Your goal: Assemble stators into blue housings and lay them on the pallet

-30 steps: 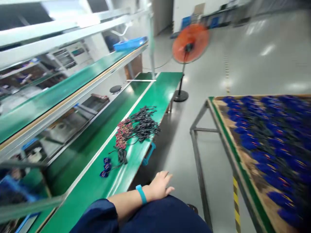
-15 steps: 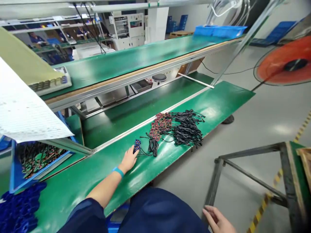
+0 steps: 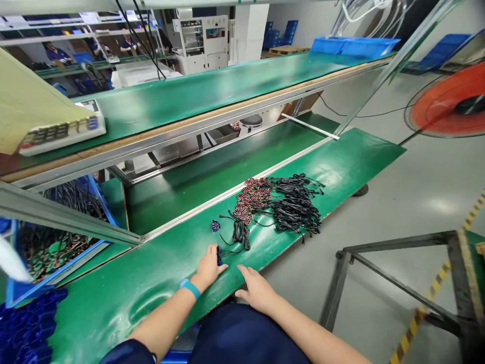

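My left hand [image 3: 209, 266], with a light-blue band at its wrist, is closed on a small dark-blue round part [image 3: 219, 256] with a black cable. Most of that part is hidden by my fingers. Just right of it is my right hand [image 3: 258, 290], thumb and fingers apart, holding nothing. A second blue round part [image 3: 215, 226] with a dotted face lies beyond my left hand on the green bench [image 3: 159, 273]. Bundled black cables [image 3: 241, 233] rest to the right, beside a cluster of red-rimmed round parts [image 3: 250, 197] and a heap of black cables [image 3: 297, 205].
A blue bin [image 3: 99, 247] of wired parts stands at the left, near a pile of blue plastic pieces [image 3: 28, 323]. A raised green shelf [image 3: 212, 88] with a metal frame runs behind the bench. A metal-framed stand [image 3: 397, 237] is at the right.
My left hand has moved nearer with one blue part, leaving the other on the bench. My right hand has come in from the lower right to beside my left hand.
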### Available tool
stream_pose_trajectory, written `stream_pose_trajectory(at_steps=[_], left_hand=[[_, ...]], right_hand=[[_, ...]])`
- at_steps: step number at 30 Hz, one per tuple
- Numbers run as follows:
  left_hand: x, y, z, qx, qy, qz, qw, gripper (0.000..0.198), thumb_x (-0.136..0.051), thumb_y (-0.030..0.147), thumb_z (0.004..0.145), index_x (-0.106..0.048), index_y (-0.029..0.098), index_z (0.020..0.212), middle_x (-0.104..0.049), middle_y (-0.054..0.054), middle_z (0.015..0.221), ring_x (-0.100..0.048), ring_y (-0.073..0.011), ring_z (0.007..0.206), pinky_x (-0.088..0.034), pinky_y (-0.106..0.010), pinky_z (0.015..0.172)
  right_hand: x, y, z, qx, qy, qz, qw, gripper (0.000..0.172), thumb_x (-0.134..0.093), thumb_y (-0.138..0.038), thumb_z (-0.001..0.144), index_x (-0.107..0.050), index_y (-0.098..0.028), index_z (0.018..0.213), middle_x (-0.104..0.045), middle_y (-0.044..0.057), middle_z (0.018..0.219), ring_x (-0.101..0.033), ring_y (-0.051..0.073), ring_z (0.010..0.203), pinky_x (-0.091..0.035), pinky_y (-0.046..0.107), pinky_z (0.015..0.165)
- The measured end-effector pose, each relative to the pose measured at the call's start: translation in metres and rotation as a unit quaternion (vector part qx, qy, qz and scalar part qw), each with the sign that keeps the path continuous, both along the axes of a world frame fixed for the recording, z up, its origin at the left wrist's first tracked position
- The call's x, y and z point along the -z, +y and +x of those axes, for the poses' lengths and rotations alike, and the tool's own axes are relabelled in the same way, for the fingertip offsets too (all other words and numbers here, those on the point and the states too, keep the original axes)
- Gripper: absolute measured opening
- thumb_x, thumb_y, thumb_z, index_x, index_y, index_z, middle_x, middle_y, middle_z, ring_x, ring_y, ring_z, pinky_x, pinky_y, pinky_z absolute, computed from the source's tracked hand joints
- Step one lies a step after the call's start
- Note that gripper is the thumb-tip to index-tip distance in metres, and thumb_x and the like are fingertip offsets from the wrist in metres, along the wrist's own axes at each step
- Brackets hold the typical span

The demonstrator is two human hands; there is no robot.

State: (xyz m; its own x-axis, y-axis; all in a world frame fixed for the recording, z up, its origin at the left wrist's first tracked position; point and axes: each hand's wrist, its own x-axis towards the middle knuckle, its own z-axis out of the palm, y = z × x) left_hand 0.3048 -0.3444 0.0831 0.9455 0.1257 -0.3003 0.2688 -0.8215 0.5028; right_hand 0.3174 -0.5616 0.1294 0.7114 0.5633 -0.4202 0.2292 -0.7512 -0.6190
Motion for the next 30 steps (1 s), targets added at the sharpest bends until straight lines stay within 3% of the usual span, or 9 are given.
stream_pose_trajectory(at_steps=[2,4,9,12,16,19,22,25,30], left_hand=[[0.0,-0.021,-0.001,-0.042,0.014,-0.007,0.999,0.078,-0.071,0.032,0.081,-0.027,0.022,0.145,-0.043,-0.021,0.144,-0.064,-0.034,0.116,-0.052,-0.046,0.099],[0.003,-0.039,-0.003,-0.068,0.031,-0.02,0.997,0.079,-0.072,0.029,0.079,-0.029,0.022,0.146,-0.043,-0.021,0.144,-0.065,-0.0298,0.114,-0.053,-0.039,0.099],[0.014,-0.049,-0.01,-0.089,0.05,-0.079,0.992,0.063,-0.056,0.014,0.084,-0.038,0.016,0.145,-0.05,-0.019,0.138,-0.059,-0.0241,0.124,-0.046,-0.035,0.11],[0.015,-0.04,-0.013,-0.101,0.065,-0.118,0.986,0.07,-0.054,0.01,0.081,-0.036,0.018,0.148,-0.052,-0.018,0.138,-0.06,-0.0247,0.122,-0.045,-0.04,0.113],[0.018,-0.038,-0.011,-0.098,0.081,-0.179,0.976,0.075,-0.049,0.004,0.077,-0.037,0.02,0.149,-0.058,-0.015,0.135,-0.068,-0.0196,0.103,-0.051,-0.041,0.106],[0.022,-0.045,-0.008,-0.096,0.095,-0.218,0.967,0.066,-0.045,0.003,0.078,-0.043,0.017,0.143,-0.063,-0.015,0.131,-0.071,-0.0168,0.091,-0.058,-0.038,0.095],[0.027,-0.048,-0.006,-0.101,0.103,-0.239,0.96,0.057,-0.042,0.003,0.081,-0.049,0.015,0.136,-0.067,-0.015,0.127,-0.072,-0.0168,0.094,-0.059,-0.035,0.091],[0.03,-0.048,-0.004,-0.101,0.105,-0.247,0.958,0.053,-0.043,0.003,0.08,-0.054,0.016,0.131,-0.072,-0.012,0.12,-0.07,-0.0195,0.108,-0.058,-0.035,0.094],[0.033,-0.044,0.004,-0.066,0.105,-0.263,0.957,0.057,-0.041,0.005,0.081,-0.055,0.016,0.134,-0.074,-0.012,0.117,-0.07,-0.0209,0.111,-0.058,-0.038,0.096]], right_hand=[[0.015,0.021,0.001,-0.033,-0.03,-0.049,0.998,0.097,-0.08,-0.022,0.069,-0.036,-0.019,0.156,-0.047,0.021,0.148,-0.049,0.036,0.132,-0.043,0.046,0.107],[0.034,0.034,0.0,-0.036,-0.056,-0.087,0.994,0.103,-0.078,-0.018,0.07,-0.027,-0.022,0.16,-0.04,0.023,0.153,-0.047,0.039,0.132,-0.046,0.049,0.102],[0.065,0.051,0.002,-0.023,-0.087,-0.071,0.993,0.076,-0.047,-0.013,0.089,-0.023,-0.02,0.161,-0.051,0.023,0.135,-0.052,0.034,0.118,-0.05,0.041,0.091],[0.061,0.056,0.002,-0.011,-0.076,-0.072,0.994,0.075,-0.046,-0.018,0.09,-0.022,-0.021,0.161,-0.051,0.021,0.132,-0.049,0.033,0.116,-0.051,0.04,0.089],[0.055,0.057,0.003,0.02,-0.07,-0.108,0.991,0.079,-0.048,-0.017,0.087,-0.021,-0.018,0.161,-0.047,0.022,0.139,-0.043,0.035,0.125,-0.048,0.045,0.095],[0.054,0.049,0.004,0.022,-0.066,-0.133,0.989,0.089,-0.055,-0.013,0.079,-0.021,-0.019,0.161,-0.042,0.024,0.146,-0.04,0.039,0.13,-0.045,0.053,0.099],[0.053,0.041,0.007,0.014,-0.05,-0.134,0.99,0.093,-0.055,-0.01,0.075,-0.023,-0.021,0.161,-0.042,0.022,0.147,-0.043,0.038,0.128,-0.048,0.048,0.096],[0.051,0.041,0.011,0.008,-0.045,-0.132,0.99,0.078,-0.052,-0.01,0.081,-0.032,-0.017,0.157,-0.05,0.022,0.139,-0.048,0.036,0.124,-0.051,0.043,0.094],[0.052,0.051,0.025,0.041,-0.062,-0.13,0.989,0.058,-0.05,-0.009,0.086,-0.048,-0.014,0.144,-0.059,0.021,0.124,-0.052,0.034,0.119,-0.051,0.043,0.094]])
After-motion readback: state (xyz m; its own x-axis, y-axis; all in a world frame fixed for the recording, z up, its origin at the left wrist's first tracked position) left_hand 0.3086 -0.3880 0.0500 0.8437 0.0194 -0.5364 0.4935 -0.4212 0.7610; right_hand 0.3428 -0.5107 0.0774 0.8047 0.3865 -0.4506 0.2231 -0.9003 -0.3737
